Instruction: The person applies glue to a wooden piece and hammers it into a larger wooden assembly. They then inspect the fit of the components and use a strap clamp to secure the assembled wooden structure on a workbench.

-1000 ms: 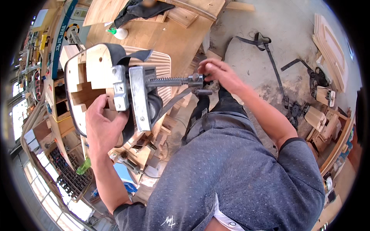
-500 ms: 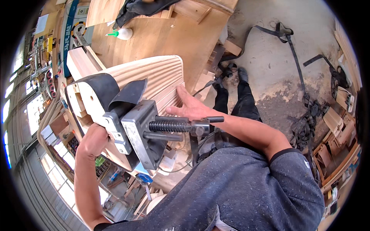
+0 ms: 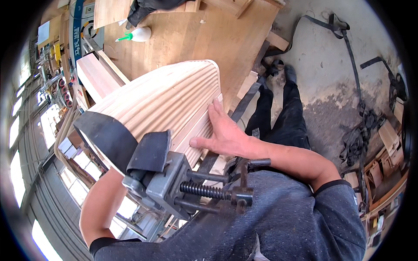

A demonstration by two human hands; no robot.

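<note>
A large pale wooden piece with a rounded, ribbed face (image 3: 161, 100) leans across the near side of the bench. A black strap (image 3: 106, 132) wraps its near end, and the strap's loose flap (image 3: 151, 150) stands up beside a grey metal screw clamp (image 3: 174, 185). My right hand (image 3: 224, 130) lies against the ribbed side, thumb and fingers spread. My left hand (image 3: 114, 176) reaches behind the strapped end, next to the clamp; the wood and strap hide its fingers, so its grip does not show.
On the wooden bench (image 3: 235, 48) stand a white bottle with a green nozzle (image 3: 140, 34) and a dark cloth (image 3: 150, 8). Wooden beams (image 3: 98, 76) lie left of the ribbed piece. Black straps (image 3: 363, 135) trail over the concrete floor at right, near wood offcuts (image 3: 379, 165).
The wooden piece has tilted so more of its ribbed face shows and its end face turns away. The clamp has moved down and right. My left hand has gone mostly out of sight.
</note>
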